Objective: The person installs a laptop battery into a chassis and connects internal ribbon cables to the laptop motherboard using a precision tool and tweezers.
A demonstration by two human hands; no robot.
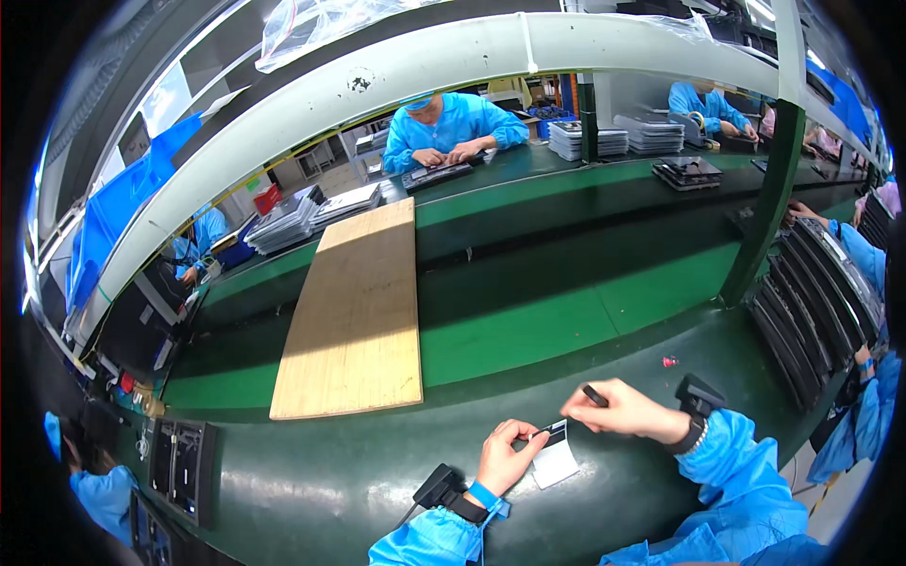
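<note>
A: Hand poses, quick?

B: I see my left hand (503, 459) come up from the lower edge, wrist bent, low over the green bench (311, 481). My right hand (623, 411) reaches in from the right and sits higher, just past the left.

A: Grips?

B: Left grip is pinched on the top edge of a small white card with a dark strip (553, 457), thumb on top. The card's lower end rests on the bench, just right of that grip. Right grip is curled tight around a small dark piece (595, 395), its tip poking out left.

A: Nearby?

B: A wooden board (357, 311) lies well beyond the left grip.
</note>
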